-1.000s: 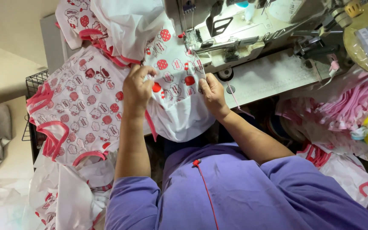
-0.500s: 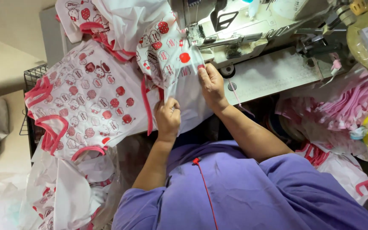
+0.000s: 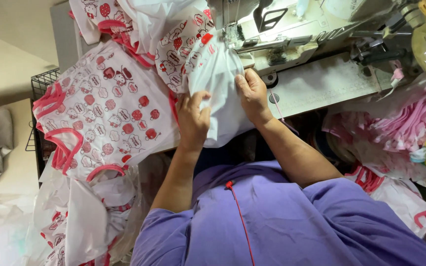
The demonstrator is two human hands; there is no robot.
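White cloth [image 3: 218, 93], printed on its outer side with red figures, lies bunched at the front edge of the surface [image 3: 321, 86], its upper end pushed up to the foot of the sewing machine [image 3: 272, 42]. Both hands are closed on it: the left hand [image 3: 193, 118] pinches a fold at the cloth's left side, and the right hand [image 3: 252, 93] presses and grips the right side, just beside the machine. The cloth's plain inner side faces up, and its lower part hangs off the front edge toward the lap.

Whether any seam is already run I cannot tell; the part under the foot is hidden. By the look of it, the piece is only being lined up, so the stitching seems mostly left. Printed garments with pink binding [image 3: 99, 118] are heaped at the left edge, over a wire basket [image 3: 43, 83]. More pink pieces [image 3: 395, 123] lie off the right edge.
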